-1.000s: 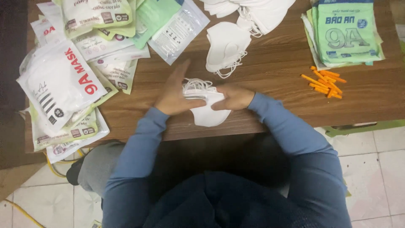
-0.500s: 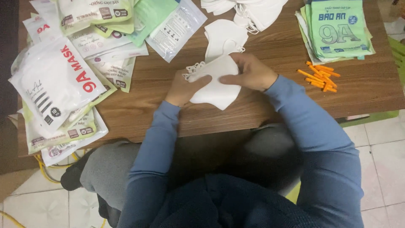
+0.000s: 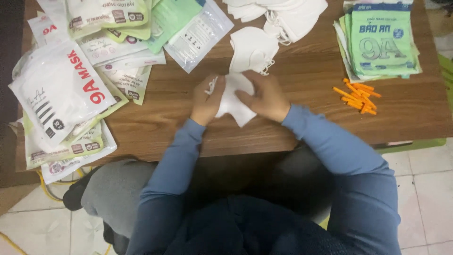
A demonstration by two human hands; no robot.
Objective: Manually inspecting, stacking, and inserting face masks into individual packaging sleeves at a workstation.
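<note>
Both hands, the left hand [image 3: 206, 100] and the right hand [image 3: 265, 97], pinch one white mask [image 3: 232, 97] (folded) above the wooden table [image 3: 302, 71].

Left hand [image 3: 206, 100] and right hand [image 3: 265, 97] meet, fingers seemingly curled.

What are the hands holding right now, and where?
Both hands, left hand and right hand, grip one white face mask by its opposite side edges.

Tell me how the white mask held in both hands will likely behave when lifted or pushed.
The white mask probably flops: it bends and creases between the left hand and right hand. It looks like thin fabric, so likely very light. Its ear loops, bunched by the left fingers, may dangle and snag.
</note>
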